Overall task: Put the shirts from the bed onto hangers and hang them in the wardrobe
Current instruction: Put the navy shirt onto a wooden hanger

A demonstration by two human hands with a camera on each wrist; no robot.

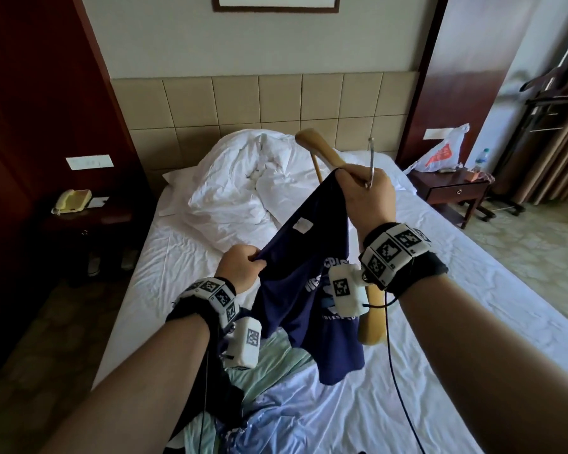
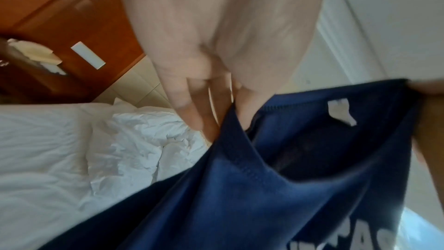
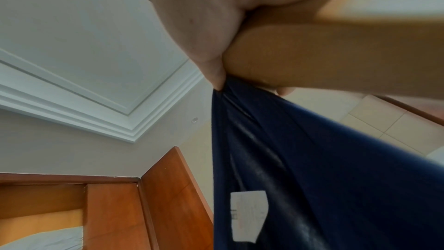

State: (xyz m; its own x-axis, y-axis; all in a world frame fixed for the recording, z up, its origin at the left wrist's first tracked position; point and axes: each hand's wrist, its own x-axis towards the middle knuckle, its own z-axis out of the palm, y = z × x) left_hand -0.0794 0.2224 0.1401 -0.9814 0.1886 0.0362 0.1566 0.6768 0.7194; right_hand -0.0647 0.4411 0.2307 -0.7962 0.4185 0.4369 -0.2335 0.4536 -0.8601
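Left hand: my left hand [image 1: 241, 268] is clenched on the neckline edge of the navy shirt [image 1: 300, 283], fabric pinched between thumb and curled fingers [image 2: 190, 105].
Right hand: my right hand [image 1: 369, 194] is wrapped round the middle of the wooden hanger [image 1: 322, 155] and also pinches the opposite side of the neckline against the wood; the right wrist view shows the thumb pressing cloth to the hanger.
Hanger: smooth light wood, curved arms, one end raised toward the headboard [image 1: 266, 103], the other end hanging below my right wrist; metal hook [image 1: 371, 162] stands up beside the knuckles.
Navy shirt: soft knit, held in the air above the bed's middle, collar stretched open between both hands, white label [image 1: 301, 226] inside the neck, pale printed lettering on the chest, hem drooping to the near edge.
Bed: white wrinkled sheet [image 1: 177, 257]; crumpled white duvet [image 1: 243, 178] heaped at the headboard end.
Other shirts: a pale green and a light blue garment [image 1: 276, 407] lie bunched at the near edge of the bed.
Nightstands: the left one [image 1: 79, 221] carries a cream telephone [image 1: 71, 200]; the right one [image 1: 453, 188] carries a white plastic bag [image 1: 440, 154], contents not visible.
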